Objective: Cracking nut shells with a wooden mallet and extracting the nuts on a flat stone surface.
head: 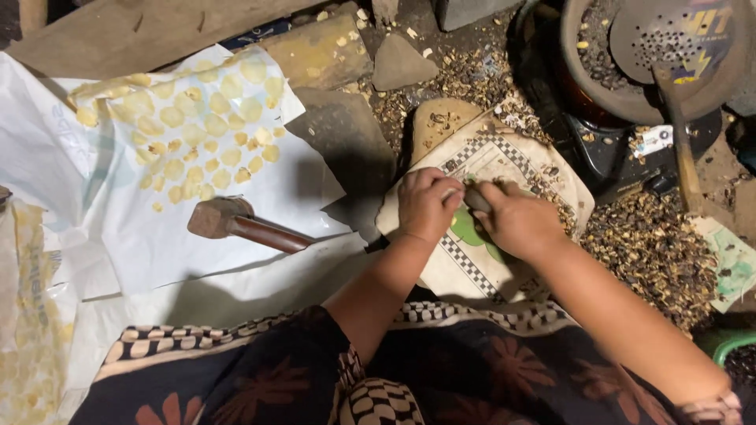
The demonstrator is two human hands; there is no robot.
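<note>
White plastic bag (236, 228) spread flat at left, faint pale print, yellow discs on top. Cream printed sack (472, 267) at centre under both hands, black-white checker border, green patch. Small white label (652, 140) at right on dark base. Pale green-white printed wrapper (728, 264) at far right edge, on husk litter.

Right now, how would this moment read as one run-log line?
left hand: pinching small piece on patterned cloth | right hand: gripping grey stone | mallet: idle on white sheet | flattened yellow discs: laid out
</note>
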